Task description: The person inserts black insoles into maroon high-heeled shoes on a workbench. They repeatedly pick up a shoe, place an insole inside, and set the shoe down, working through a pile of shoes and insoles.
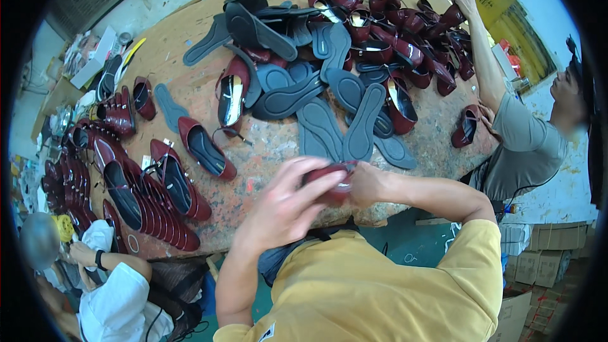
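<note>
The left hand (288, 199) and the right hand (367, 183) meet at the near edge of the worktable (266, 145), both closed around one dark red shoe (332, 183). The left fingers (316, 180) curl over its top; the right fingers wrap its far end, mostly hidden. The shoe is small, glossy and rounded, largely covered by both hands, so its detail cannot be told.

Just beyond the fingertips lie flat grey insoles (361, 120), matte, elongated and narrow-waisted, overlapping one another. To the left of the fingers, a glossy dark red flat shoe (206, 147) with a dark lining lies on its own, and further left stands a tight row of finished red shoes (152, 206). Farther from the fingers, a loose heap of red shoes (405, 31) spreads across the mottled, worn tabletop. A co-worker in a grey shirt (525, 139) reaches over that heap from the right.
</note>
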### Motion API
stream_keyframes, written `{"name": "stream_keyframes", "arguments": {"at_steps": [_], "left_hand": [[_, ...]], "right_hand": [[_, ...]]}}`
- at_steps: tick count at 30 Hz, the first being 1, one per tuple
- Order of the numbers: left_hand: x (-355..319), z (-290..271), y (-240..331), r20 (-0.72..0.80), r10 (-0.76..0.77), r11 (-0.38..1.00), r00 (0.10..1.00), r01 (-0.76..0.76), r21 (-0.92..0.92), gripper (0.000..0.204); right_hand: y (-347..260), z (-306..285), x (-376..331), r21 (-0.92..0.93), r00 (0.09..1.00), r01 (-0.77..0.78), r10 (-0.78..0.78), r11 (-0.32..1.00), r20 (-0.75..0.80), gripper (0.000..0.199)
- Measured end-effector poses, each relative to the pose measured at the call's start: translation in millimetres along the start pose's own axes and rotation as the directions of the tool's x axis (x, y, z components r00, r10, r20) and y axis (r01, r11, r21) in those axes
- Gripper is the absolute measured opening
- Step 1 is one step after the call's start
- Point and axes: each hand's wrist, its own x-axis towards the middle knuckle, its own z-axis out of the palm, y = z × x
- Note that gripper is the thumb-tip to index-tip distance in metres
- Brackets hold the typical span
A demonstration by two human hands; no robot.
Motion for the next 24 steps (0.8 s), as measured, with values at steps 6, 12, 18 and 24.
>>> {"name": "stream_keyframes", "arguments": {"at_steps": [6, 12, 18, 24], "left_hand": [[-156.7, 14.3, -74.2, 0.085, -0.523, 0.851, 0.848, 0.514, 0.107, 0.051], [-199.2, -13.4, -46.4, -0.372, -0.537, 0.821, 0.758, 0.570, -0.024, 0.017], [-162.5, -69.2, -84.1, -0.717, -0.368, 0.361, 0.592, 0.802, 0.476, 0.024], [-140.4, -77.2, -89.3, -0.545, -0.800, -0.075, 0.251, 0.859, 0.506, 0.038]], "right_hand": [[151.0, -77.7, -16.7, 0.308, 0.345, -0.129, 0.333, 0.943, -0.877, 0.039], [309.3, 6.4, 5.6, -0.143, 0.563, -0.659, 0.358, 0.738, -0.745, 0.039], [337.3, -78.1, -18.8, 0.399, -0.003, -0.474, 0.452, 0.785, -0.892, 0.033], [110.2, -147.3, -39.8, 0.358, -0.228, 0.196, 0.398, 0.913, -0.889, 0.022]]}}
